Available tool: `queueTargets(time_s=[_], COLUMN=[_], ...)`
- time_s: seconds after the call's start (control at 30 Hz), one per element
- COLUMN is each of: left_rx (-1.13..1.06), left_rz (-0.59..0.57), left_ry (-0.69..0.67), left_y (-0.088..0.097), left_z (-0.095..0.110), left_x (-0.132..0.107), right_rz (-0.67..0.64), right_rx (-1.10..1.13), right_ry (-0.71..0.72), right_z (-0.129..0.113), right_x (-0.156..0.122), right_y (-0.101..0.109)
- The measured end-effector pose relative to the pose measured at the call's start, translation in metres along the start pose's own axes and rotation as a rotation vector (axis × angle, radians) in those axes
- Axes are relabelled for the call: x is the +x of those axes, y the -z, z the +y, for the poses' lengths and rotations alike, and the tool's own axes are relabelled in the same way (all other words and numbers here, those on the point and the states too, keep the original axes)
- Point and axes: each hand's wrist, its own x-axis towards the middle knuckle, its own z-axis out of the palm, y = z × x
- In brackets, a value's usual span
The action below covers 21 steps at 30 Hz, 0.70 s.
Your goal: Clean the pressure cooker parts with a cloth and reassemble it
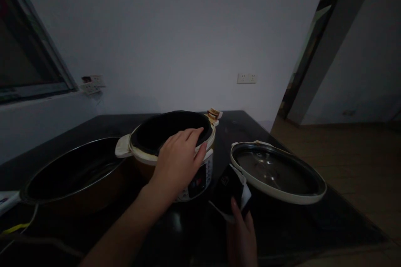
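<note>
My left hand (178,160) rests on the front rim of an open cream electric cooker (206,171), fingers curved over the edge of its dark inner pot (163,129). My right hand (241,233) is low at the front and grips a dark flat object with a white edge (232,190), just in front of the cooker's control panel. The cooker's lid (277,173) lies upside down to the right on the black counter (313,221).
A large dark wok (72,173) sits at the left, a yellow cable (15,227) beside it. Small items (214,113) lie behind the cooker. Wall sockets (246,78) are on the back wall. The counter's right edge drops to a wooden floor (344,154).
</note>
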Motion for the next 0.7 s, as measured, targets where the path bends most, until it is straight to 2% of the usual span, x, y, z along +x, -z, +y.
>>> queueTargets(time_s=[0.07,0.13,0.27,0.53,0.6,0.7], left_rx=[0.103,0.181,0.32,0.362,0.359,0.326], left_rz=[-0.108,-0.153,-0.165,-0.186,-0.173,-0.145], left_ry=[0.052,0.064,0.031,-0.063,-0.085,-0.134], left_y=[-0.011,-0.019,-0.023,-0.018,-0.017,-0.014], left_z=[0.001,0.002,0.003,-0.004,-0.006,-0.012], left_x=[0.014,0.021,0.02,0.015,0.013,0.005], right_rz=[-0.049,-0.078,-0.098,-0.056,-0.104,-0.253], right_rx=[0.023,0.021,-0.017,-0.314,-0.387,-0.442], right_ry=[0.008,0.021,0.116,0.48,0.574,0.685], right_z=[-0.003,-0.003,-0.009,-0.03,-0.029,-0.022], right_x=[0.001,0.004,0.008,0.014,0.012,0.004], right_y=[-0.007,-0.011,-0.018,-0.05,-0.055,-0.059])
